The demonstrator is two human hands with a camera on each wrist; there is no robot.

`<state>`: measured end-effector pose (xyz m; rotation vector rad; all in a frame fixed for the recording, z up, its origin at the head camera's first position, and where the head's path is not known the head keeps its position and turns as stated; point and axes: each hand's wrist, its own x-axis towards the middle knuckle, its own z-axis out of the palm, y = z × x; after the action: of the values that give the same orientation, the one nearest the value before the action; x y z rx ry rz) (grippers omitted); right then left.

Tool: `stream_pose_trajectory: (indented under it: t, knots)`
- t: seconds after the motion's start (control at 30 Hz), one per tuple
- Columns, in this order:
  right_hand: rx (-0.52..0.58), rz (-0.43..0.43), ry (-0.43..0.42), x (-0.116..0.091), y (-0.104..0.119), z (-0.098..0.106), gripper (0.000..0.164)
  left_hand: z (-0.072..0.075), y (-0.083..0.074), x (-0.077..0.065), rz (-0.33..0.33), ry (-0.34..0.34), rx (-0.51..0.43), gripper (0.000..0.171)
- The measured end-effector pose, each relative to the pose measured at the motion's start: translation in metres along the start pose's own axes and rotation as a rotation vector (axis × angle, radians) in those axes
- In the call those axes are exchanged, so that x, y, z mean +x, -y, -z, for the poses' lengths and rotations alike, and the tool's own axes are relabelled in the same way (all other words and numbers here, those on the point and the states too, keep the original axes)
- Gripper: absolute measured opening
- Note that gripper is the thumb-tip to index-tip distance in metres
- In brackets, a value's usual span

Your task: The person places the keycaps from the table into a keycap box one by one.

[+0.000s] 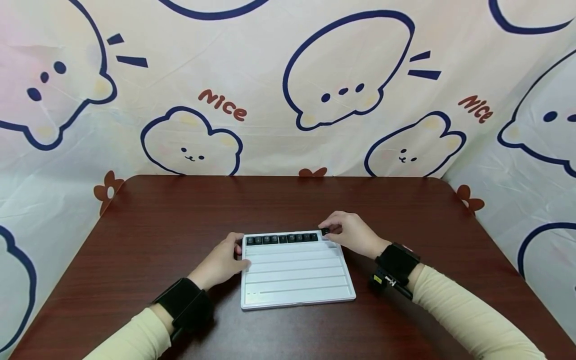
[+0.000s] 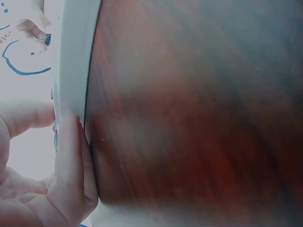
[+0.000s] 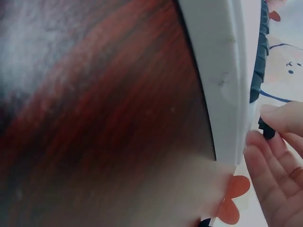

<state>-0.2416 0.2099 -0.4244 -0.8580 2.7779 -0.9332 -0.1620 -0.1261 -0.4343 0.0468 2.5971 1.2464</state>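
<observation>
A white ridged tray (image 1: 292, 272) lies flat on the table, its top row holding several black keycaps (image 1: 282, 239) side by side. My left hand (image 1: 219, 262) grips the tray's left edge, thumb near the middle of that side and a finger at the upper corner. At the upper right corner, my right hand (image 1: 353, 234) pinches a single black keycap (image 3: 268, 130) between thumb and fingertips, just beyond the end of the row. Whether this keycap touches the tray cannot be told. The lower rows of the tray show bare white ridges.
The dark brown wooden table (image 1: 216, 205) extends around the tray on all sides. Behind it hangs a pale curtain (image 1: 265, 75) with cartoon outlines, close to the table's back edge. Black bands (image 1: 184, 305) with devices are strapped round both wrists.
</observation>
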Motion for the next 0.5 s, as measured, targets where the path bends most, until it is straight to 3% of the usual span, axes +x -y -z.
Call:
stream_pose_trajectory:
  t: [0.5]
  knots:
    - [-0.064,-0.029,0.054,0.0040,0.0090,-0.0049,0.022,0.0005,0.0012,0.0009,0.003,0.001,0.011,0.065]
